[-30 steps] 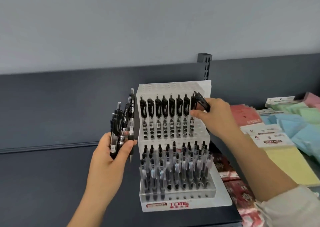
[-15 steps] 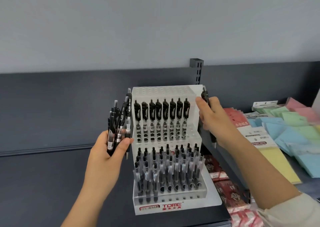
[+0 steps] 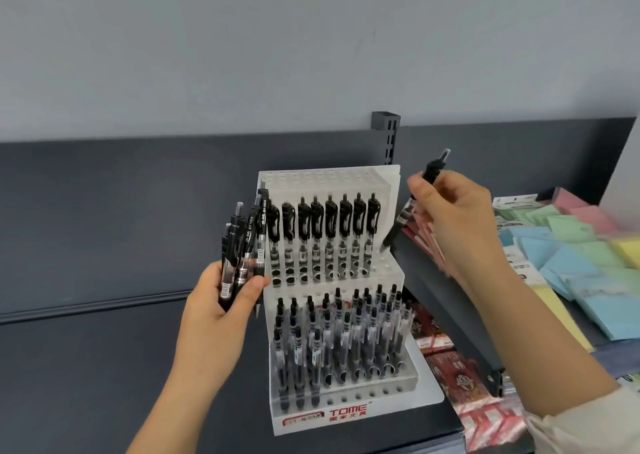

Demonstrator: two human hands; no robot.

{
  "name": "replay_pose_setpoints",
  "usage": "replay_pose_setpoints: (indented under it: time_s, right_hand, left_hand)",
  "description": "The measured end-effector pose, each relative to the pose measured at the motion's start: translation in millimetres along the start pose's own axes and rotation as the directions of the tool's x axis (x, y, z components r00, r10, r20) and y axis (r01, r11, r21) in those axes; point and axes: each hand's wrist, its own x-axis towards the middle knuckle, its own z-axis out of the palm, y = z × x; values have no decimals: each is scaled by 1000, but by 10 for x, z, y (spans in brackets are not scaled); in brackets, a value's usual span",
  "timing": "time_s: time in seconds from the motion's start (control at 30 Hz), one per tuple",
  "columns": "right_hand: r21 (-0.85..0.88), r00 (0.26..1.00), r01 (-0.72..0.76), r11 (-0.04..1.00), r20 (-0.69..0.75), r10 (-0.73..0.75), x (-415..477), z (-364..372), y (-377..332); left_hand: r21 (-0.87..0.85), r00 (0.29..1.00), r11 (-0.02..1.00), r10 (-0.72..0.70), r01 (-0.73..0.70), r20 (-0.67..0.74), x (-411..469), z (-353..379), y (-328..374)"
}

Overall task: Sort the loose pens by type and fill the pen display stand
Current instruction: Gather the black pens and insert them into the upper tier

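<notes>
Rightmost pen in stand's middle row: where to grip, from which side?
Pinch the rightmost pen by its black top, from above and the right. It stands upright, tip in a hole of the pen display stand, with a neighbour pen close on its left and empty holes on its right.

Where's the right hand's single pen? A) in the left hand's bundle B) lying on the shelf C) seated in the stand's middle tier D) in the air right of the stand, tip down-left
D: the right hand grips the pen clear of the display stand, tip angled down-left.
</notes>
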Motion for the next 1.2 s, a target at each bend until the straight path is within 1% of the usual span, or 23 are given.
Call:
replay_pose_setpoints:
  time_s: [0.07, 0.17, 0.3, 0.43, 0.53, 0.6, 0.63, 0.77, 0.87, 1.03, 1.1, 1.17, 1.2]
  right_hand:
    - [-54, 1000, 21, 998, -7, -21, 23, 31, 10]
    - [-156, 999, 35, 987, 47, -28, 34, 76, 82]
    - [-316, 994, 77, 946, 95, -49, 30, 106, 119]
    - [-414, 990, 65, 908, 141, -6, 87, 89, 89]
    - [-486, 968, 45, 873, 236, 81, 98, 109, 149]
    - [-524, 955, 73, 849, 282, 92, 69, 142, 208]
    - [-526, 959, 78, 847, 272, 81, 58, 159, 242]
    - [-458, 991, 45, 888, 129, 16, -4, 179, 273]
    - [-502, 993, 75, 862, 120, -16, -37, 182, 317]
    - [-504, 996, 54, 862, 88, -11, -18, 137, 374]
    - [-509, 998, 66, 858, 53, -45, -47, 131, 377]
    - [-503, 993, 104, 858, 12, -113, -114, 138, 306]
    - [-482, 991, 127, 867, 17, -136, -162, 154, 240]
  left_hand:
    - [-2, 1000, 1000, -1, 1, 3, 3, -7, -8]
    - [-2, 1000, 1000, -6, 6, 8, 7, -27, -27]
    - [-4, 1000, 1000, -9, 9, 6, 10, -47, -44]
    - [-3, 1000, 1000, -8, 8, 10, -1, -55, -27]
    - [-8, 1000, 1000, -2, 2, 5, 4, -53, -8]
    - [-15, 1000, 1000, -3, 3, 4, 9, -49, 0]
    - [-16, 1000, 1000, -2, 2, 4, 9, -46, 2]
    - [-11, 1000, 1000, 1, -1, 7, -6, -32, 2]
    - [-22, 1000, 1000, 1, -1, 1, -9, -27, 11]
    - [-31, 1000, 1000, -3, 4, 17, -24, -16, 21]
    - [-37, 1000, 999, -3, 4, 23, -33, -11, 24]
    - [-44, 1000, 999, -3, 4, 27, -36, -9, 25]
    - [-47, 999, 999, -5, 6, 32, -35, -10, 23]
